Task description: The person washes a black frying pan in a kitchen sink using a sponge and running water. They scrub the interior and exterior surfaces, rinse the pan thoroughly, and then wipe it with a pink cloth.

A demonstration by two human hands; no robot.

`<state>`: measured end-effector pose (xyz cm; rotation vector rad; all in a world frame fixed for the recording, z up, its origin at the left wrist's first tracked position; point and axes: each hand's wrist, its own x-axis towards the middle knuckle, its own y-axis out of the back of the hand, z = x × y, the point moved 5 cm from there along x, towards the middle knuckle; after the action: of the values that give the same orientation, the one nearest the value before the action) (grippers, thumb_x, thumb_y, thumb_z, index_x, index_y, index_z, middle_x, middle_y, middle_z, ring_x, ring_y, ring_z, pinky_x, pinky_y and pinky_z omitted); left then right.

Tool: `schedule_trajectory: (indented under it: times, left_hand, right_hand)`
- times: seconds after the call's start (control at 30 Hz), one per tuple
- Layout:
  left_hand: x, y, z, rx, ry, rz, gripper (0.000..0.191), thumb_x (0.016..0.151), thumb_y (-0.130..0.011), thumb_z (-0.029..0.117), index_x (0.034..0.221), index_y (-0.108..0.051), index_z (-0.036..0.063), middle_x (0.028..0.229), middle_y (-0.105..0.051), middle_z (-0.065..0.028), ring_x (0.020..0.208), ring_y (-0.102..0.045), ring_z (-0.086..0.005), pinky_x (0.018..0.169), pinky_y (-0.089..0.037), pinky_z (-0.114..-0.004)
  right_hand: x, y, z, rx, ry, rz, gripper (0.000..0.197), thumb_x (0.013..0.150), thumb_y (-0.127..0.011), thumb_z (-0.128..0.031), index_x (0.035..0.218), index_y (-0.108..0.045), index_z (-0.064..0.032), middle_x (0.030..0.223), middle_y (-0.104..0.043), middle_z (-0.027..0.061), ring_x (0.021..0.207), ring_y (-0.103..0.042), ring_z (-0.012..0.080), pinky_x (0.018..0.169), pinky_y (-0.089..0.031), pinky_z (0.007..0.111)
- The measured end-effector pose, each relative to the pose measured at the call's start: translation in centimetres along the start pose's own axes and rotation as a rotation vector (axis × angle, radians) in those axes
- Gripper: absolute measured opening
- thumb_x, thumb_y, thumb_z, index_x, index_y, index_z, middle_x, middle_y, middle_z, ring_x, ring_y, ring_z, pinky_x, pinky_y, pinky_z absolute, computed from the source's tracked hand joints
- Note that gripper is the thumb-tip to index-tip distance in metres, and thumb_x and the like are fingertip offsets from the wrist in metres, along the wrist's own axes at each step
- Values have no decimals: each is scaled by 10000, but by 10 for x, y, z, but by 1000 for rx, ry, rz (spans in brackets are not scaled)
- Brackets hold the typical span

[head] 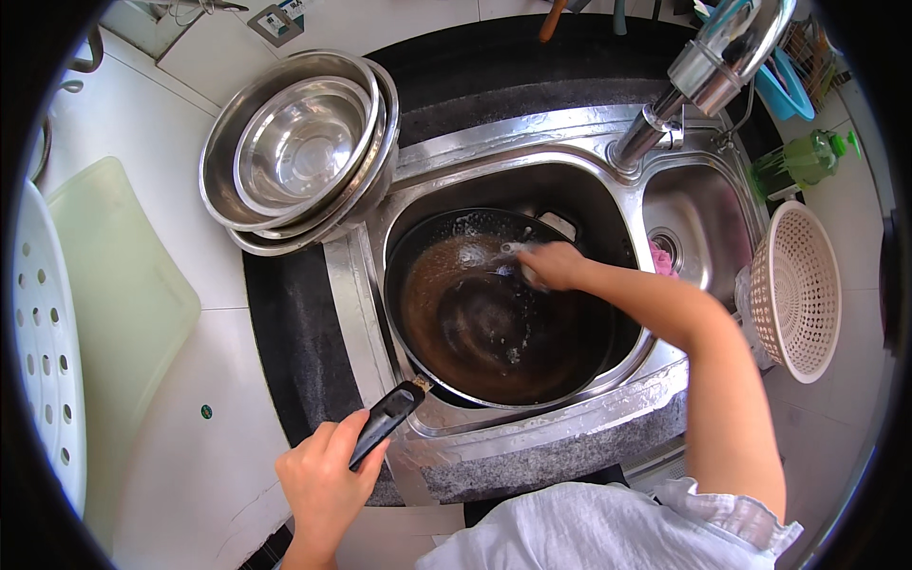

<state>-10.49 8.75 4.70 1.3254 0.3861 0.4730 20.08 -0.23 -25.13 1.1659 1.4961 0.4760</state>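
A large dark frying pan lies in the main basin of a steel sink, with brownish liquid and suds inside. My left hand grips the pan's black handle, which sticks out over the sink's near left edge. Inside the pan, towards its upper right side, my right hand is closed around something pale, partly hidden and blurred; what it is I cannot tell. A pale piece at the far rim of the pan looks like a second handle.
Nested steel bowls stand at the back left. A chrome faucet rises behind the sink. At right are a small basin holding a pink cloth, a beige colander and a green bottle. A pale cutting board lies left.
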Motion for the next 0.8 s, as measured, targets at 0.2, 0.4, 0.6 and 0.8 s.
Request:
schedule_trajectory:
  times: [0.2,0.4,0.6,0.8]
  left_hand:
    - [2,0,0,1,82,-48,317,592,-799,123,872,-658,80,703,-621,-72,567,-594,-249,499,-450,-311]
    - [3,3,3,19,71,-46,309,595,-796,120,869,-658,79,694,-619,-69,561,-592,-246,496,-448,-313]
    - [0,0,0,12,15,-11,324,616,-796,184,898,-657,105,637,-560,-34,515,-560,-220,442,-405,-317]
    - [-1,-1,0,1,22,-12,330,614,-797,176,901,-651,103,641,-563,-37,527,-567,-231,452,-415,-319]
  right_hand:
    - [62,8,-107,849,334,217,487,810,-675,-320,1187,-452,-107,1074,-595,195,1006,-574,375,862,-449,410]
    - [55,9,-88,553,196,140,496,801,-679,-362,1153,-473,-81,1002,-622,191,966,-591,383,841,-453,440]
    - [53,18,-118,481,-47,205,536,776,-686,-415,1098,-486,-37,950,-639,225,934,-603,404,823,-466,454]
    - [57,22,-52,332,-298,162,577,766,-700,-377,1120,-462,11,948,-655,216,892,-643,365,771,-507,431]
